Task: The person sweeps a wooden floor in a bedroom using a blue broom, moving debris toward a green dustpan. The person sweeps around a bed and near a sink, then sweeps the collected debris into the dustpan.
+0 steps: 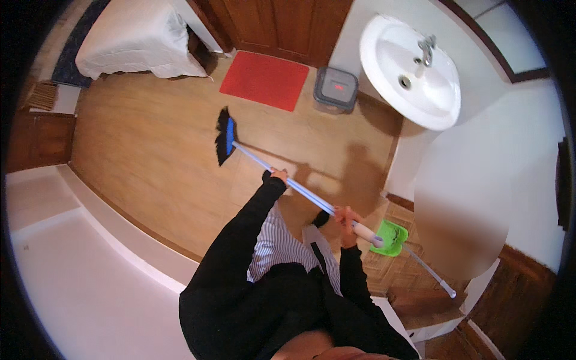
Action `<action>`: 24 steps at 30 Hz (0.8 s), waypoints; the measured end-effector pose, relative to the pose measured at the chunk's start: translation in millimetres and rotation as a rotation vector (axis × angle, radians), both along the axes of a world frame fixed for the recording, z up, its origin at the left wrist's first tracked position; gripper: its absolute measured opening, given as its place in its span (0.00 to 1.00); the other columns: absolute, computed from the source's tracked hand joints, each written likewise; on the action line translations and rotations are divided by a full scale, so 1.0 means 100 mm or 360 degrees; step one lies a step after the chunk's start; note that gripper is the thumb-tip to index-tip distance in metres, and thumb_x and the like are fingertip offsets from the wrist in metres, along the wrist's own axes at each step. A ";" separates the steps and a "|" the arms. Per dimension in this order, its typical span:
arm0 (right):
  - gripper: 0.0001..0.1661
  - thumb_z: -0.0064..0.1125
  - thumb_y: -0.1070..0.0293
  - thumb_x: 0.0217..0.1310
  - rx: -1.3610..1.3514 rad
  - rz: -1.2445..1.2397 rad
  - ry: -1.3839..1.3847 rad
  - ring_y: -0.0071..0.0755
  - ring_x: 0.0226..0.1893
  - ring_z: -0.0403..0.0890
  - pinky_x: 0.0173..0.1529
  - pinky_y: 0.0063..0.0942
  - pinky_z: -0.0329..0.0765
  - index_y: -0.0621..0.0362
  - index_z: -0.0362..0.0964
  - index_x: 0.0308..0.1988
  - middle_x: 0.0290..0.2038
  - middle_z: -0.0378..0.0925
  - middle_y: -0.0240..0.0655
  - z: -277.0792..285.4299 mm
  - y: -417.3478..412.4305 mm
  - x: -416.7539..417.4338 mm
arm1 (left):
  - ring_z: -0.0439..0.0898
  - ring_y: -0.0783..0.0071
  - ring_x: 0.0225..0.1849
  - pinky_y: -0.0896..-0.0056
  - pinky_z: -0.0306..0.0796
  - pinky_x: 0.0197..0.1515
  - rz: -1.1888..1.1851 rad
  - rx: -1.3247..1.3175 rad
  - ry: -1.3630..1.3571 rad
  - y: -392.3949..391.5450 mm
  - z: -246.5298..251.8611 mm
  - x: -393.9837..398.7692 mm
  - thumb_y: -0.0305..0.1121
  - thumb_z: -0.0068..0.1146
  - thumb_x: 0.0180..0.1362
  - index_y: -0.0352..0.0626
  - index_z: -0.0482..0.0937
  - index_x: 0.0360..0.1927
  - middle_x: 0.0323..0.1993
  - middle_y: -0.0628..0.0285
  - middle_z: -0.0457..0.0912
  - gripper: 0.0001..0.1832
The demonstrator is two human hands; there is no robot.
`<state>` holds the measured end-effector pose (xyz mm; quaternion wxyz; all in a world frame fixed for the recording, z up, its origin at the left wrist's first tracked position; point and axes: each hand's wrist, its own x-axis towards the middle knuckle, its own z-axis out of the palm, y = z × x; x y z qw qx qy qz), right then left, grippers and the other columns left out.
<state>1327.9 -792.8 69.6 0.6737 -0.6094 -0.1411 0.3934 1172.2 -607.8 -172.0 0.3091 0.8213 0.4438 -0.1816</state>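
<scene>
My left hand is closed around the lower shaft of a broom with a white and blue striped handle. Higher up, close to the handle's pale end, my right hand grips the same broom. The broom's blue head with black bristles rests on the wood-look floor, short of the red mat. A green dustpan with a long pale handle lies on the floor just beyond the broom's top end, with dark debris in it.
A red mat lies before a wooden door. Beside it stands a grey lidded bin, near a white wall sink. A bed with white cover is at upper left; a low white ledge runs along the left.
</scene>
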 end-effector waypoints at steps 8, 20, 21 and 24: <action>0.21 0.33 0.65 0.55 0.0381 -0.0424 -0.0153 0.25 0.15 0.56 0.36 0.30 0.61 0.54 0.49 0.10 0.10 0.52 0.29 0.67 -1.81 0.98 | 0.73 0.54 0.35 0.52 0.63 0.39 -0.0488 -0.0134 -0.0008 -1.89 0.54 1.94 0.33 0.46 0.40 0.39 0.74 0.27 0.30 0.51 0.74 0.11; 0.19 0.37 0.66 0.51 0.0633 0.0285 0.0246 0.22 0.13 0.51 0.24 0.22 0.55 0.52 0.47 0.11 0.08 0.48 0.26 0.49 -1.63 0.77 | 0.75 0.57 0.25 0.62 0.69 0.30 0.0249 -0.0294 0.0147 -2.13 1.11 0.29 0.35 0.54 0.32 0.34 0.67 0.32 0.24 0.48 0.74 0.21; 0.19 0.39 0.66 0.51 0.0366 0.0279 0.0212 0.22 0.13 0.54 0.25 0.23 0.58 0.53 0.50 0.11 0.09 0.51 0.27 0.31 -1.52 0.52 | 0.74 0.56 0.28 0.61 0.67 0.33 0.0183 -0.0131 0.0138 -2.13 0.96 -0.01 0.36 0.52 0.36 0.32 0.64 0.36 0.27 0.44 0.73 0.23; 0.16 0.44 0.71 0.50 0.0203 0.0593 0.0312 0.21 0.14 0.59 0.25 0.23 0.62 0.56 0.55 0.12 0.12 0.58 0.27 -0.11 -1.20 -0.13 | 0.74 0.56 0.30 0.61 0.65 0.37 0.0443 -0.0158 0.0515 -2.10 0.49 -0.75 0.36 0.51 0.37 0.38 0.68 0.33 0.27 0.47 0.74 0.18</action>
